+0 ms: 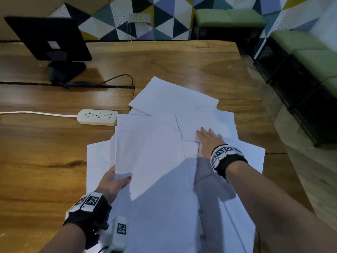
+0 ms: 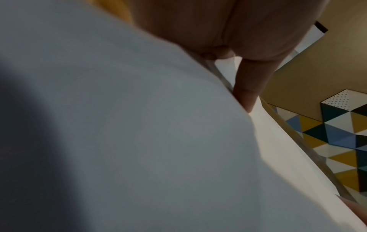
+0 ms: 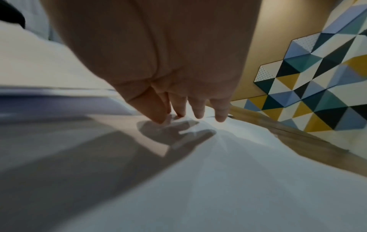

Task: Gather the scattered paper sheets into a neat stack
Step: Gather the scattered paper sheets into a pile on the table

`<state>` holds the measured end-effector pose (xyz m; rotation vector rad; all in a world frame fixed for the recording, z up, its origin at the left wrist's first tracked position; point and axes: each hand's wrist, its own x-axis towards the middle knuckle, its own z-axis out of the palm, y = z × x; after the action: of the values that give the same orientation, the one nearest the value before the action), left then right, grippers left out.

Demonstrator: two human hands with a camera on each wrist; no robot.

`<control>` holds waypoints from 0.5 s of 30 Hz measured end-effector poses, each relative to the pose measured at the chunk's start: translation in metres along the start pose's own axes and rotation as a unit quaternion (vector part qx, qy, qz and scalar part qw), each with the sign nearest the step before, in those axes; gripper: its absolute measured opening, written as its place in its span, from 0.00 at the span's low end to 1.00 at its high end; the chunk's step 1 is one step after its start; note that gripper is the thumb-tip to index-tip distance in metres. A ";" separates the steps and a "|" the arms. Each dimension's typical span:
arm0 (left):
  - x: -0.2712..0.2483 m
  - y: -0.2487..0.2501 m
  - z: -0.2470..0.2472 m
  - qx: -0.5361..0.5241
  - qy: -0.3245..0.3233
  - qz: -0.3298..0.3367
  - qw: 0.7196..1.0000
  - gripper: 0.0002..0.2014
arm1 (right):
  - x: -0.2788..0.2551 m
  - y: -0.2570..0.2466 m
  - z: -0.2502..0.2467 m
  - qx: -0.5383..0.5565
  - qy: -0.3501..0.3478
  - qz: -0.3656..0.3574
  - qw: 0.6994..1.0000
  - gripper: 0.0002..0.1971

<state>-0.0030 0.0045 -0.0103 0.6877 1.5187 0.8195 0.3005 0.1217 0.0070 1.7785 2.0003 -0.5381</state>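
Several white paper sheets (image 1: pixel 173 99) lie overlapping and askew across the wooden table (image 1: pixel 182 57). My left hand (image 1: pixel 114 181) grips a lifted bundle of sheets (image 1: pixel 147 157) at its near left corner, thumb on top and fingers underneath. In the left wrist view the thumb (image 2: pixel 250 87) presses on the held sheets (image 2: pixel 139 141). My right hand (image 1: pixel 207 137) is stretched out flat over the sheets at the right, fingers straight and slightly spread. The right wrist view shows those fingers (image 3: pixel 198 109) just above or touching a white sheet (image 3: pixel 238 172).
A white power strip (image 1: pixel 97 116) with its cable lies left of the papers. A black monitor (image 1: pixel 49 39) on a stand sits at the back left. Green-cushioned black crates (image 1: pixel 300 70) stand beyond the table's right edge. A patterned wall (image 1: pixel 149 17) is behind.
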 end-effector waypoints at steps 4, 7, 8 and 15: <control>0.006 -0.002 0.002 0.003 0.004 -0.008 1.000 0.28 | -0.019 -0.001 0.013 -0.014 0.028 0.008 0.999 0.31; 0.009 -0.004 0.001 0.008 0.004 -0.014 1.000 0.27 | -0.052 -0.002 0.034 -0.017 0.087 -0.010 0.996 0.29; 0.009 -0.005 0.000 0.008 0.003 -0.018 1.000 0.26 | -0.061 0.000 0.038 -0.009 0.095 -0.020 0.995 0.29; 0.006 -0.004 -0.001 0.011 0.004 -0.030 0.999 0.23 | -0.021 0.045 -0.004 0.247 0.170 0.136 0.944 0.24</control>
<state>-0.0049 0.0072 -0.0169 0.6527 1.5500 0.7620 0.3470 0.1113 0.0206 2.5594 1.8887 -0.7288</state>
